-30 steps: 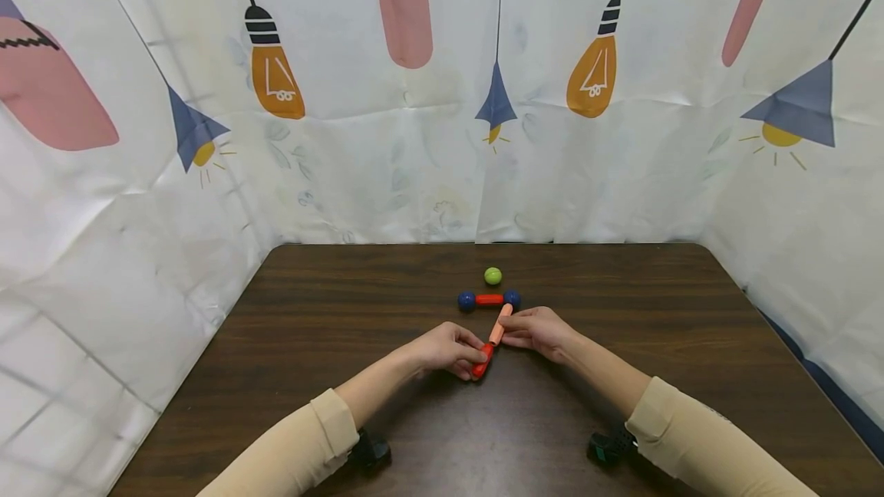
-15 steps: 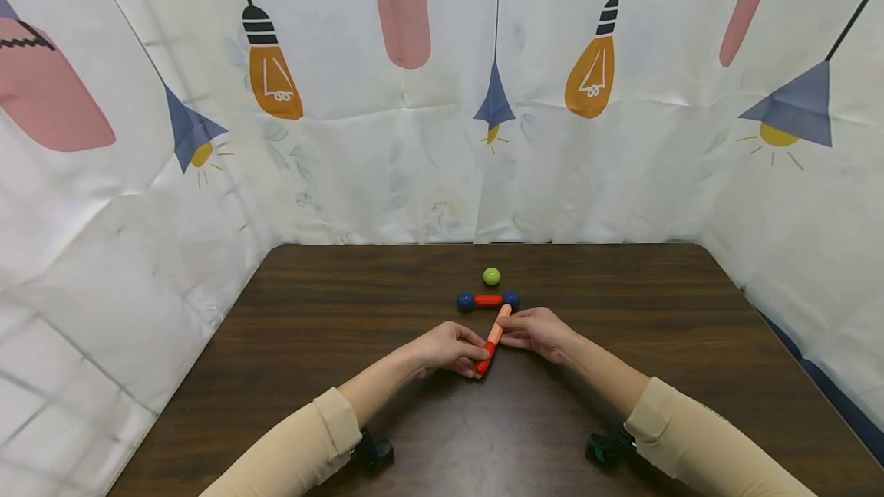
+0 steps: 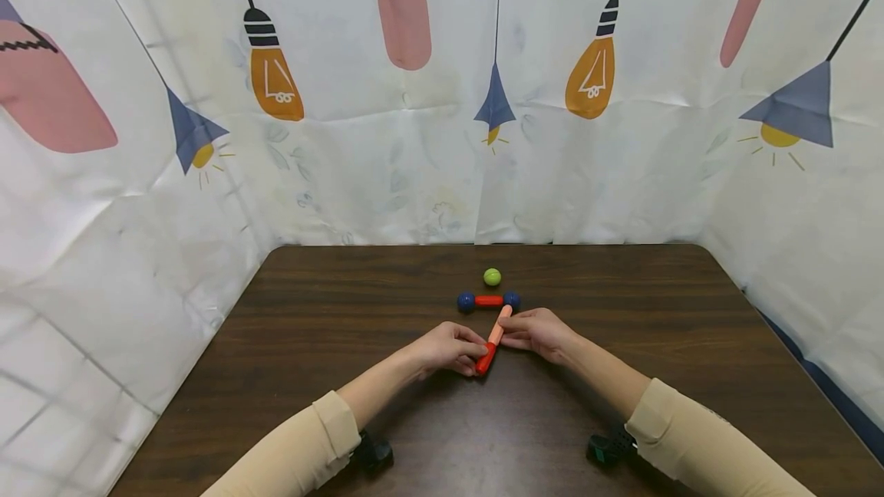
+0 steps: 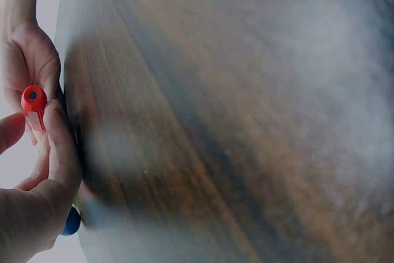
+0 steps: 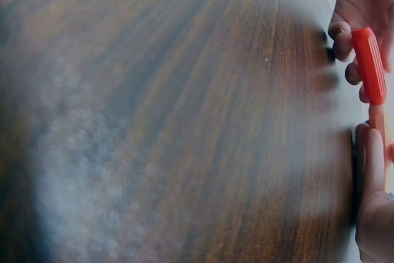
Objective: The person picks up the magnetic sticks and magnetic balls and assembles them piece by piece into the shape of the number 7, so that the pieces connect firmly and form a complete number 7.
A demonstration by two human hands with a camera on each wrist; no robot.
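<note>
My left hand (image 3: pixel 449 349) pinches a red toy rod (image 3: pixel 485 360) by its side; the rod's near end, with a small dark dot, shows in the left wrist view. A salmon-coloured rod (image 3: pixel 500 324) is held between the fingers of my right hand (image 3: pixel 539 332). Both rods lie end to end in one slanting line, their ends meeting between the hands. The salmon rod's far tip is close to a blue ball (image 3: pixel 511 299); whether they touch I cannot tell. Along the right wrist view's edge, the grooved red rod (image 5: pixel 369 66) is seen beyond the salmon one (image 5: pixel 377 118).
Another red rod (image 3: pixel 489 301) lies crosswise behind the hands, between the blue ball and a second blue ball (image 3: pixel 466 301). Farther back sits a green ball (image 3: pixel 492 277). The dark wood table (image 3: pixel 331 282) ends at a patterned white curtain (image 3: pixel 442 167).
The red rod has shifted slightly away from me and straightened into line with the salmon rod; their ends met at a slight angle before. My right hand has hardly moved.
</note>
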